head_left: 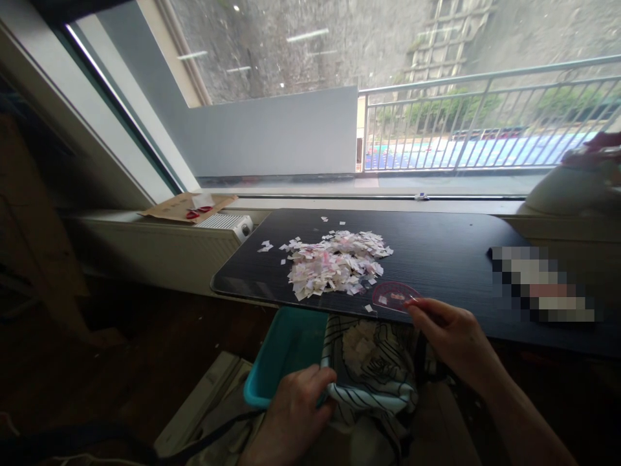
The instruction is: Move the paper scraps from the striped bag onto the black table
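Note:
My right hand pinches the edge of a clear half-round protractor with red markings, held flat at the table's front edge. Just left of the protractor lies a heap of small white and pinkish paper pieces. My left hand is closed on the rim of a light blue bin, below the table edge. A dark striped cloth lines this bin, and more paper pieces lie inside. Beside it stands a teal basin, partly hidden by the table and my left hand.
The dark table stands against the window sill. A blurred-out object lies at its right. On the left are a radiator and a brown paper bag with red items on it. A rounded white object sits at far right.

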### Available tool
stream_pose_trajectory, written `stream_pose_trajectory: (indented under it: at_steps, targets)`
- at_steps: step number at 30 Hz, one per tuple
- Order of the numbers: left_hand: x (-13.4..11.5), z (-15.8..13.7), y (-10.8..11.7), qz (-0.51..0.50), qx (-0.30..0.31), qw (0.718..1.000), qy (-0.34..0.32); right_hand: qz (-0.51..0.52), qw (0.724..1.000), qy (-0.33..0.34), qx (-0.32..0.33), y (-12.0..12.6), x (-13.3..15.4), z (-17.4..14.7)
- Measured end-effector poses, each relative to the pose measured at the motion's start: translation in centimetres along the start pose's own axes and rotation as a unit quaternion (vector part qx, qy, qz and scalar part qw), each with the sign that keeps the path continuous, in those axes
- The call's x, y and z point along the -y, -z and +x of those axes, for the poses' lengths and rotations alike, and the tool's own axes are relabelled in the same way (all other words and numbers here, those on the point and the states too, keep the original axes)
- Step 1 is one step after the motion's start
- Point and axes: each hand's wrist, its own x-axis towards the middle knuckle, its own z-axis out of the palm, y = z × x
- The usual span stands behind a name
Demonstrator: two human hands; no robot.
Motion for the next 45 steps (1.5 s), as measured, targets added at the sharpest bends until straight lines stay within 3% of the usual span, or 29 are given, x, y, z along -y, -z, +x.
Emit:
stream_pose_trajectory:
  at_steps: [5, 11, 18, 22, 26, 33, 40, 45]
  targets:
    - [0.2, 0.1, -0.3, 0.006, -0.002, 1.0, -0.004, 0.001, 0.999, -0.016, -0.047, 0.5, -0.5, 0.1]
    - [0.4, 0.0, -0.2, 0.01, -0.002, 1.0, -0.003, -0.01, 1.0, -0.024, -0.007, 1.6, -1.3, -0.6]
    - [-1.3, 1.0, 0.3, -0.018, 0.025, 0.999, -0.035, 0.018, 0.999, -0.019, -0.028, 1.2, -1.3, 0.4]
    - [-1.7, 1.5, 0.4, -0.066, 0.009, 0.997, -0.03, 0.02, 1.0, -0.023, -0.006, 1.6, -1.4, 0.0]
    - [-1.4, 1.3, 0.6, -0.098, 0.002, 0.995, -0.033, 0.041, 0.998, -0.037, -0.028, 2.1, -1.1, -0.7]
    - [-1.2, 0.8, 0.5, -0.085, -0.007, 0.996, -0.033, 0.017, 1.0, -0.017, 0.004, 0.6, -0.9, 0.7]
    - [-1.5, 1.2, 0.0, -0.055, 0.016, 0.998, -0.039, 0.018, 1.0, 0.008, -0.006, 0.1, -0.4, 0.6]
    - [-1.7, 1.2, 0.0, -0.024, 0.03, 0.998, -0.046, 0.02, 0.999, 0.014, 0.035, -0.2, 0.5, 0.4]
